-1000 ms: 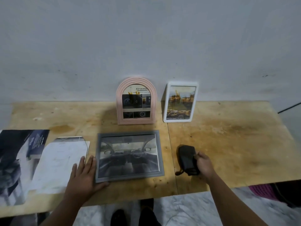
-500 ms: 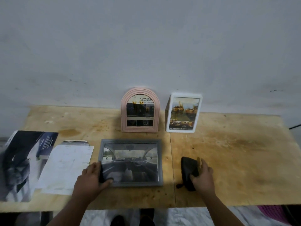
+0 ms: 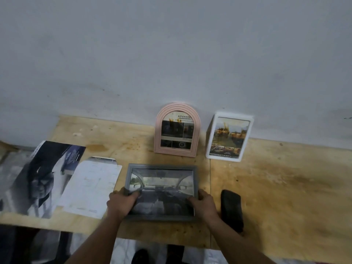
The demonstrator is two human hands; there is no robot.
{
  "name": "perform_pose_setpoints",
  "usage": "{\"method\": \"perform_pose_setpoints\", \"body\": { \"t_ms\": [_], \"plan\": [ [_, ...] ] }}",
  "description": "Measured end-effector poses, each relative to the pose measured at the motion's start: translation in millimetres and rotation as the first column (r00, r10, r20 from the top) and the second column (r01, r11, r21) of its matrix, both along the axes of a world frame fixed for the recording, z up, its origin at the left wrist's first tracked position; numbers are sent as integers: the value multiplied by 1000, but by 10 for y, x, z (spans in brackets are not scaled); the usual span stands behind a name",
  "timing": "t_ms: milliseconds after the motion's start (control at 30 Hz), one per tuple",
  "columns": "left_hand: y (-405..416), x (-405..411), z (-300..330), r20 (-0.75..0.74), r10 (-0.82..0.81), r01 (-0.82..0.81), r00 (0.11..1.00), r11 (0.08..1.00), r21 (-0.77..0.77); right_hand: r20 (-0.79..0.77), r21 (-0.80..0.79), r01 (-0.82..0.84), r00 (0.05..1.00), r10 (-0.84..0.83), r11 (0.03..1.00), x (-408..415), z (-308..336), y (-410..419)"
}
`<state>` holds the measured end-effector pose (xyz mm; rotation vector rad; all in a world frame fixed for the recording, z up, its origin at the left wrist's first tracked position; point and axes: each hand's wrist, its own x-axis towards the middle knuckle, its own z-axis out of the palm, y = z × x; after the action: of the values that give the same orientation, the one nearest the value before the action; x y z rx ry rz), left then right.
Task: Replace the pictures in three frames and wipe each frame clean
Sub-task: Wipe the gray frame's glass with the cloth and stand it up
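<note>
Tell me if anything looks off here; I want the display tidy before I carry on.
Mostly tidy. The white frame stands turned at an angle, side face showing, while the pink arched frame faces squarely forward. The loose printed sheets overlap unevenly at the table's left end. Both hands grip the grey frame; nothing looks spilled or broken.

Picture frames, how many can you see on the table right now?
3. The pink arched frame and white frame stand at the wall; the grey frame lies at the front, held by the left hand and right hand. None looks hidden.
</note>
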<state>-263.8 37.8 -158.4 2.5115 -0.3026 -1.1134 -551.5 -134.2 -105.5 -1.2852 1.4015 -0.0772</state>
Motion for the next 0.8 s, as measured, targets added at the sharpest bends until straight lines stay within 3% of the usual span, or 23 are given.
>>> {"method": "perform_pose_setpoints", "body": {
  "t_ms": [100, 200, 367, 467, 633, 800],
  "plan": [
    [68, -201, 462, -104, 133, -141, 986, 987, -74, -6, 11, -5, 1000, 5, 1000, -36, 111, 28],
    [163, -266, 865, -108, 179, -193, 978, 972, -137, -6, 10, -22, 1000, 23, 1000, 81, 240, 89],
    [486, 208, 923, -57, 247, -254, 967, 945, -208, 41, -45, -112, 993, 114, 993, 543, 76, 155],
    [598, 754, 826, -34, 309, -306, 950, 911, -277, 78, -89, -140, 986, 147, 986, 1105, 556, 291],
    [337, 1655, 1160, 64, 307, -257, 950, 880, -400, 101, -273, -81, 989, 112, 959, 2025, 697, 287],
    [-183, 2231, 1623, 72, 195, -139, 978, 870, -474, 165, -283, 98, 985, -53, 954, 2719, 728, 85]
  ]
}}
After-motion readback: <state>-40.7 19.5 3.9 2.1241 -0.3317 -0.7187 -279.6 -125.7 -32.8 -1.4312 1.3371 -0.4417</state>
